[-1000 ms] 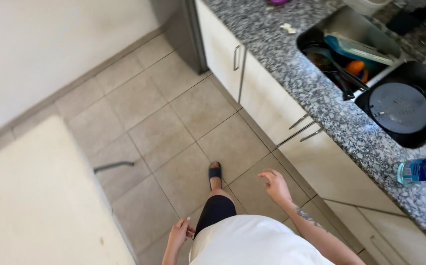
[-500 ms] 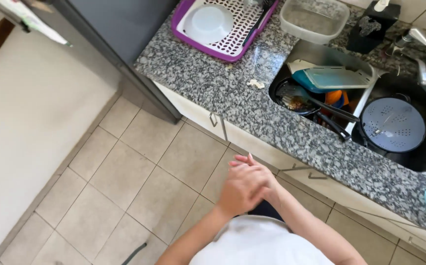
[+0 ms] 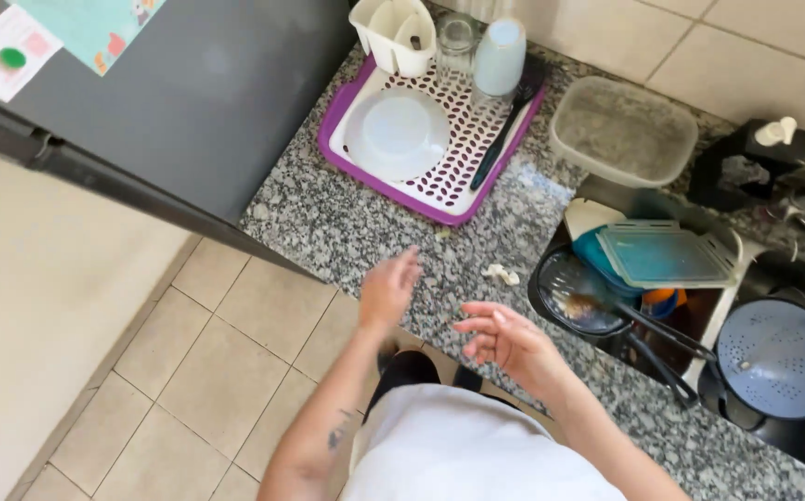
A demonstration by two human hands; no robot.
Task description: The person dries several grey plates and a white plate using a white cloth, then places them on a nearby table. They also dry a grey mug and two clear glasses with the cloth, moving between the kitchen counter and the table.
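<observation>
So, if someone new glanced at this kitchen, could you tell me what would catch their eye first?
Probably the purple drying rack at the back of the granite counter, with a white bowl upside down in it. Next, the sink on the right, crowded with dirty pans and a teal container lid. The left hand and right hand hover empty over the counter's front edge.

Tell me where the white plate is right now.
In the head view, the white plate lies in the purple-rimmed drying rack on the granite counter, beside the fridge, beyond the left hand.
</observation>
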